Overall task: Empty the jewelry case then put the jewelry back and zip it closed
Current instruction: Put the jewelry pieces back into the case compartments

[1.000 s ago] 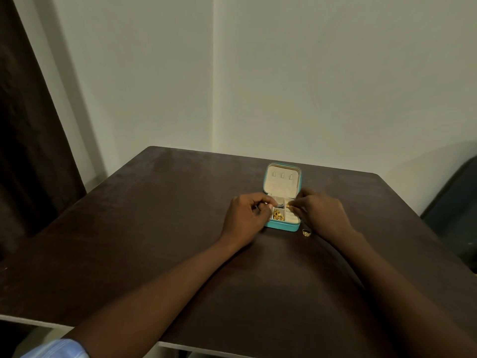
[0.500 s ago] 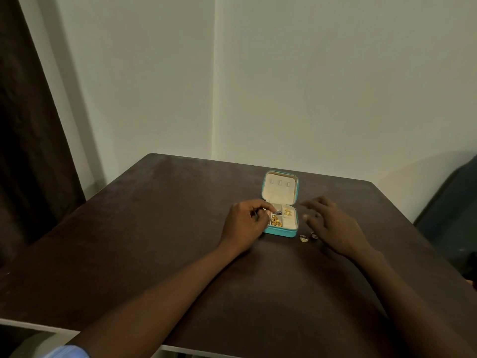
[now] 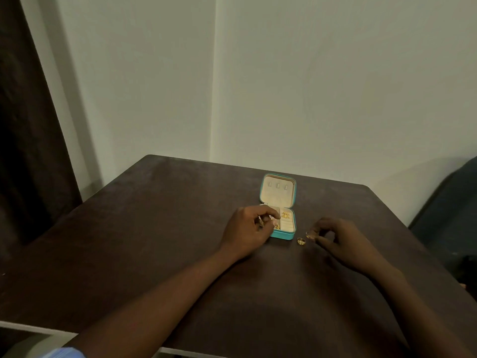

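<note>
Emptying is barely begun: two small gold rings [image 3: 301,241] lie beside the open teal zip-around jewelry case [image 3: 281,235] (gold pieces remain inside); the right hand [image 3: 335,237] pinches one ring, and the left hand [image 3: 247,228] has its fingers curled at the case.

No text, label, brand, number or sign can be read anywhere here.

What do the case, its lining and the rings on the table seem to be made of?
Case: teal shell, smooth and matte, probably faux leather. Lining: cream, soft and unshiny, looks like velvet or suede cloth. Rings: yellow with bright glints, so gold-toned metal; real gold or plating cannot be told. Table: dark brown, dull sheen, possibly wood or laminate.
</note>
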